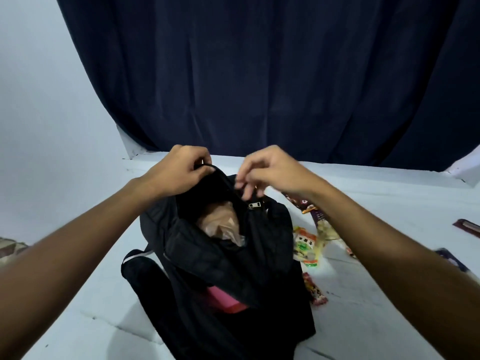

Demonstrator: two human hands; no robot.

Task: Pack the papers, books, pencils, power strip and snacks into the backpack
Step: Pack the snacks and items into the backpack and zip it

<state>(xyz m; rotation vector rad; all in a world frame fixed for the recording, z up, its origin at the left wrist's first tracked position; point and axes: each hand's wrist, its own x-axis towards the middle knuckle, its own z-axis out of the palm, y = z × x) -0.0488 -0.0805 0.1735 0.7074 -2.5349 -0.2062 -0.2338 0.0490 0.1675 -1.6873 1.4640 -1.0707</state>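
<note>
white sheet (376, 203) covers the flat surface in front of me, creased and slightly quilted, running back to a pale ledge under a dark navy curtain (259, 74) that fills most of the far side. to the left of the curtain stands a plain pale wall (39, 100), and a scrap of patterned cloth (10, 246) shows at the left edge.

the black backpack (207, 258) stands on the sheet between my forearms, its top mouth open. my left hand (176, 172) curls its fingers round the far rim of the opening and holds it up. my right hand (270, 170) hangs over the right side of the rim, fingers bent and close together at the zipper track, just above a metal zipper pull (253, 205); they are blurred, so i cannot tell whether they actually pinch anything.

inside the mouth i see something brownish under clear plastic (223, 224). lower down, a pink item (220, 298) shows in a front opening.

snack packets (307, 245) lie loose on the sheet just right of the backpack, one red packet (315, 292) touching its side, and darker flat packets (467, 227) sit further right, well apart.
</note>
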